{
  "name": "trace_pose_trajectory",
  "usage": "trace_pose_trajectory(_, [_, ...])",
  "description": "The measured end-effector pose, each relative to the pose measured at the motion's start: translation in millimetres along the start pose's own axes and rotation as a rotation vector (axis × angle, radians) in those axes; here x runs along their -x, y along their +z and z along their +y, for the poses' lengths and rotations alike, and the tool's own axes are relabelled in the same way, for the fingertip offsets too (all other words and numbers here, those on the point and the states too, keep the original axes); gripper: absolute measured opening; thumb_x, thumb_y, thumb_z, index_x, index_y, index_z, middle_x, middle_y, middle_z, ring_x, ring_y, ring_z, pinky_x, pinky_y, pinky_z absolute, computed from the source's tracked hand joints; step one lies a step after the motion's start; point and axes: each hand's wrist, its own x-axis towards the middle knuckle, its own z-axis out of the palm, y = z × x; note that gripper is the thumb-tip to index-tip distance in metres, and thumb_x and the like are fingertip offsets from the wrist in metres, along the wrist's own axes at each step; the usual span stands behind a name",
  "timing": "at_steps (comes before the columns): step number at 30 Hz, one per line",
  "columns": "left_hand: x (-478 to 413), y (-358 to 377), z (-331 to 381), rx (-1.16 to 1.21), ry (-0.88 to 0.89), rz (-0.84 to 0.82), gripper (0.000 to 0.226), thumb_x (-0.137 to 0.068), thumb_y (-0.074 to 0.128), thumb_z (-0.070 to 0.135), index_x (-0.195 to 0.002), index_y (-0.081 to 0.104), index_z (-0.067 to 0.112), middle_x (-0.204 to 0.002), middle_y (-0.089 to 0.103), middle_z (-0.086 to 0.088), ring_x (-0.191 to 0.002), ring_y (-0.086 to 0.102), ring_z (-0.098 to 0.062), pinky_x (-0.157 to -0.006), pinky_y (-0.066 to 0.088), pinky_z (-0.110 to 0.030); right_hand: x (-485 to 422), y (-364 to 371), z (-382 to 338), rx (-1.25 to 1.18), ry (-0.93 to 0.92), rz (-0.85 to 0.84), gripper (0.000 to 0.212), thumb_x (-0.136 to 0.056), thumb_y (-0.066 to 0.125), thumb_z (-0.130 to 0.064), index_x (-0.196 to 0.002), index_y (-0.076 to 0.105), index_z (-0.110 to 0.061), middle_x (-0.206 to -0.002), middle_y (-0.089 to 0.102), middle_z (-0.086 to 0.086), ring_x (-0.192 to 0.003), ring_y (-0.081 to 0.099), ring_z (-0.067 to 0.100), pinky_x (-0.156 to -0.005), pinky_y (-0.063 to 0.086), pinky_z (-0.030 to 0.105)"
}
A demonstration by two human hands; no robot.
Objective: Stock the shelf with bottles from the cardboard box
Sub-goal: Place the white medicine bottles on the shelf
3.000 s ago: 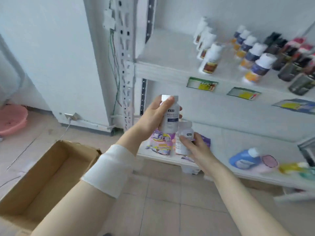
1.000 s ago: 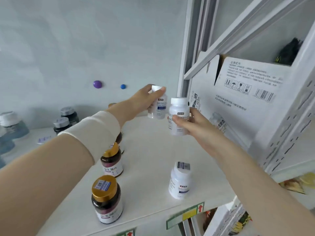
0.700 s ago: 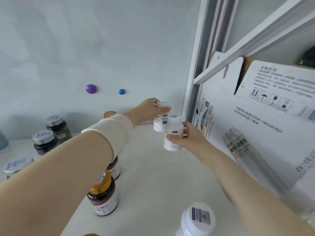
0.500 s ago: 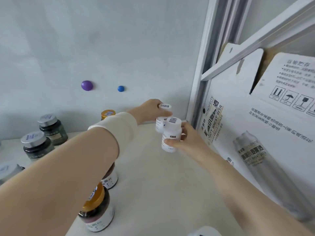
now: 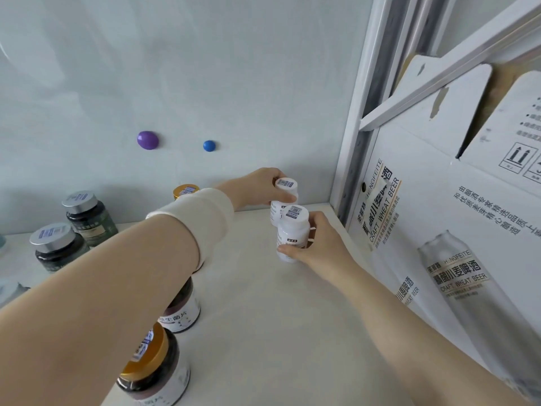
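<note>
Two small white bottles with barcode stickers on their caps are at the back right corner of the white shelf [image 5: 263, 317]. My left hand [image 5: 263, 186] grips the rear white bottle [image 5: 285, 191] near the back wall. My right hand [image 5: 316, 244] grips the front white bottle [image 5: 292, 227], which stands just in front of the other, its base on or just above the shelf. The cardboard box from the task is out of sight.
Gold-capped dark jars [image 5: 155, 367] stand in a row under my left forearm. Silver-capped dark jars [image 5: 55, 244] stand at the left. A printed beer carton [image 5: 439, 230] and a metal upright [image 5: 360, 127] close off the right side. Two magnets [image 5: 147, 140] stick to the wall.
Both hands moved from the floor-level box area up to this shelf and lowered the two white bottles toward its back right corner. My view moved closer.
</note>
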Motion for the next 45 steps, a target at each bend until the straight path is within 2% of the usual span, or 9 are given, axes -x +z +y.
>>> trace_pose_trajectory(7, [-1.0, 3.3, -0.3, -0.070, 0.013, 0.020, 0.035, -0.082, 0.069, 0.023, -0.110, 0.050, 0.016, -0.116, 0.058, -0.005, -0.112, 0.058, -0.024, -0.101, 0.046, -0.042, 3.4, 1.0, -0.4, 0.043, -0.007, 0.006, 0.055, -0.072, 0.079, -0.021, -0.111, 0.040, -0.025, -0.111, 0.054, -0.008, -0.096, 0.055, 0.010, -0.072, 0.042, 0.013])
trace_pose_trajectory(12, [-0.3, 1.6, 3.3, -0.118, -0.019, 0.052, 0.048, -0.082, 0.069, 0.031, -0.122, 0.047, 0.017, -0.121, 0.053, 0.000, -0.116, 0.053, -0.021, -0.103, 0.043, -0.041, 8.2, -3.2, -9.3, 0.102, 0.009, -0.012, 0.067, -0.070, 0.080, -0.029, -0.124, 0.041, -0.021, -0.111, 0.051, -0.012, -0.097, 0.055, 0.007, -0.069, 0.040, 0.010])
trace_pose_trajectory(18, [31.2, -14.7, 22.3, -0.275, -0.025, 0.113, 0.051, -0.087, 0.063, 0.035, -0.130, 0.045, 0.015, -0.130, 0.052, -0.002, -0.121, 0.048, -0.021, -0.103, 0.039, -0.033, 19.4, -24.7, -28.5, 0.244, -0.003, -0.015, 0.072, -0.077, 0.070, -0.041, -0.137, 0.036, -0.021, -0.129, 0.049, -0.009, -0.114, 0.049, 0.008, -0.088, 0.041, 0.024])
trace_pose_trajectory(21, [67.2, -27.3, 34.5, -0.494, 0.011, 0.200, 0.047, -0.089, 0.060, 0.035, -0.129, 0.046, 0.016, -0.129, 0.054, -0.001, -0.118, 0.051, -0.022, -0.097, 0.041, -0.033, 28.8, -37.2, -50.3, 0.379, -0.047, -0.006, 0.066, -0.083, 0.063, -0.040, -0.139, 0.035, -0.018, -0.140, 0.044, -0.002, -0.127, 0.044, 0.013, -0.101, 0.037, 0.028])
trace_pose_trajectory(27, [172.3, -39.3, 42.7, -1.266, 0.049, 0.414, 0.036, -0.093, 0.049, 0.024, -0.127, 0.045, 0.013, -0.120, 0.056, -0.006, -0.107, 0.056, -0.027, -0.073, 0.033, -0.031, 70.9, -34.3, -104.9, 0.786, -0.218, 0.019, 0.052, -0.092, 0.050, -0.036, -0.137, 0.038, -0.013, -0.139, 0.040, 0.007, -0.131, 0.038, 0.025, -0.101, 0.035, 0.035])
trace_pose_trajectory(32, [285.1, -37.7, 24.1, -1.370, -0.097, 0.474, 0.033, -0.093, 0.045, 0.020, -0.126, 0.046, 0.014, -0.120, 0.056, -0.006, -0.108, 0.056, -0.025, -0.076, 0.034, -0.030, 130.1, 9.3, -142.1, 1.073, -0.401, -0.002, 0.047, -0.093, 0.046, -0.033, -0.133, 0.042, -0.010, -0.132, 0.044, 0.012, -0.124, 0.043, 0.031, -0.097, 0.037, 0.040])
trace_pose_trajectory(36, [373.3, -43.7, 3.1, -1.412, -0.194, 0.490, 0.033, -0.094, 0.046, 0.021, -0.127, 0.046, 0.014, -0.119, 0.057, -0.006, -0.106, 0.057, -0.025, -0.076, 0.036, -0.030, 183.2, 63.5, -178.1, 1.049, -0.496, -0.074, 0.040, -0.093, 0.044, -0.030, -0.125, 0.044, -0.007, -0.128, 0.046, 0.014, -0.119, 0.045, 0.032, -0.093, 0.038, 0.040])
trace_pose_trajectory(41, [480.8, -63.0, -30.2, -1.372, -0.354, 0.519, 0.041, -0.094, 0.048, 0.024, -0.133, 0.040, 0.015, -0.127, 0.055, -0.007, -0.115, 0.056, -0.027, -0.090, 0.044, -0.035, 246.6, 153.6, -225.3, 1.002, -0.666, -0.220, 0.045, -0.094, 0.043, -0.032, -0.133, 0.041, -0.009, -0.135, 0.042, 0.013, -0.123, 0.042, 0.033, -0.096, 0.038, 0.041])
trace_pose_trajectory(45, [575.3, -88.1, -80.2, -1.333, -0.479, 0.528, 0.039, -0.094, 0.050, 0.025, -0.131, 0.042, 0.015, -0.125, 0.057, -0.005, -0.113, 0.057, -0.026, -0.087, 0.045, -0.035, 297.6, 246.0, -261.0, 0.956, -0.803, -0.324, 0.047, -0.093, 0.045, -0.031, -0.135, 0.040, -0.011, -0.137, 0.043, 0.012, -0.124, 0.043, 0.033, -0.096, 0.038, 0.040])
